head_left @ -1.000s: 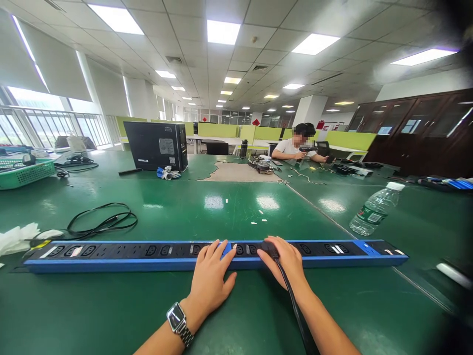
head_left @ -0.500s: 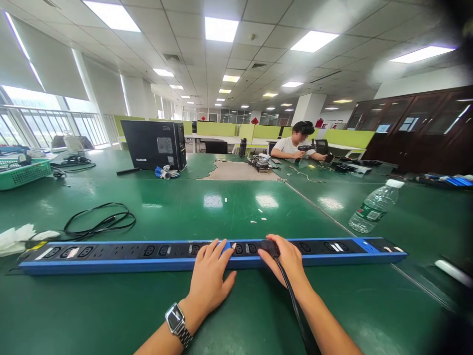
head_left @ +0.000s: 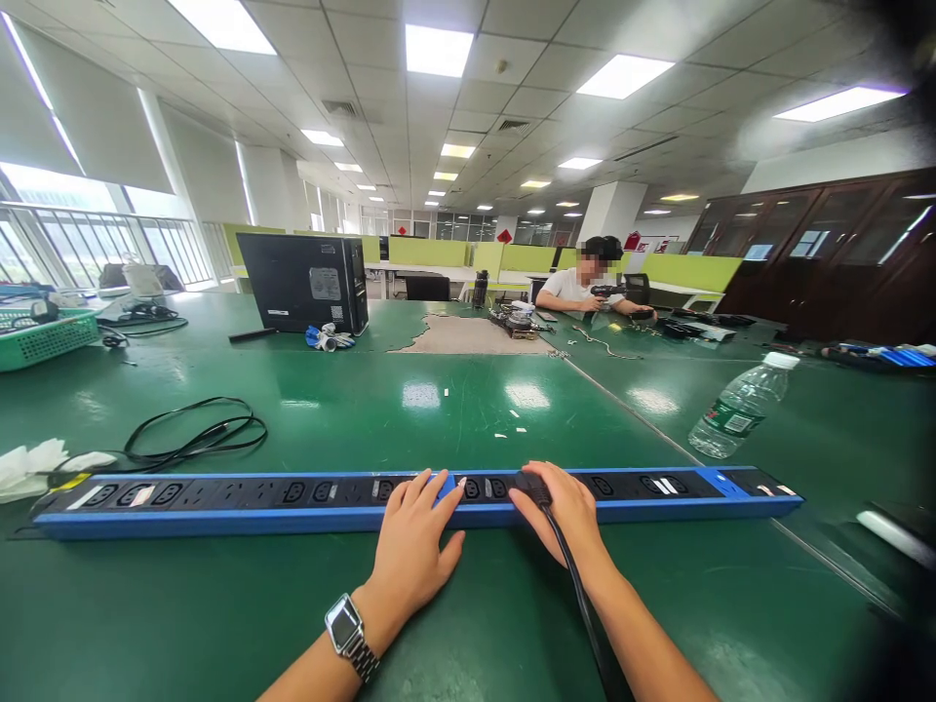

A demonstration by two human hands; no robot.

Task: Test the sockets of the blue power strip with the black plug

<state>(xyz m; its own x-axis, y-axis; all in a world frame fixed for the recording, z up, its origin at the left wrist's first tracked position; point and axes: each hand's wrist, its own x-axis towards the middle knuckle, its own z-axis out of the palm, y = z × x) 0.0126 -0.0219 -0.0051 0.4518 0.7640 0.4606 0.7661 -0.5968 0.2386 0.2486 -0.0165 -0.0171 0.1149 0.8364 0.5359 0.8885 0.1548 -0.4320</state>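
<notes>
Blue-edged power strip (head_left: 253,495) lies flat along green table (head_left: 197,614). Left hand (head_left: 414,531) rests upon strip's middle, fingers a little spread, holding nothing. Right hand (head_left: 568,507), also at strip, has thumb and fingers closed around black plug (head_left: 528,485); its cord (head_left: 580,595) runs toward person. Cannot tell how deep plug sits. Beyond strip's left part, coiled cable (head_left: 218,429); beyond right part, clear bottle (head_left: 737,417).

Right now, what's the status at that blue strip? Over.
Left grip spread on blue power strip. Right grip holding black plug at the strip; can't tell whether fully seated. Bottle beyond, apart from both grips.
</notes>
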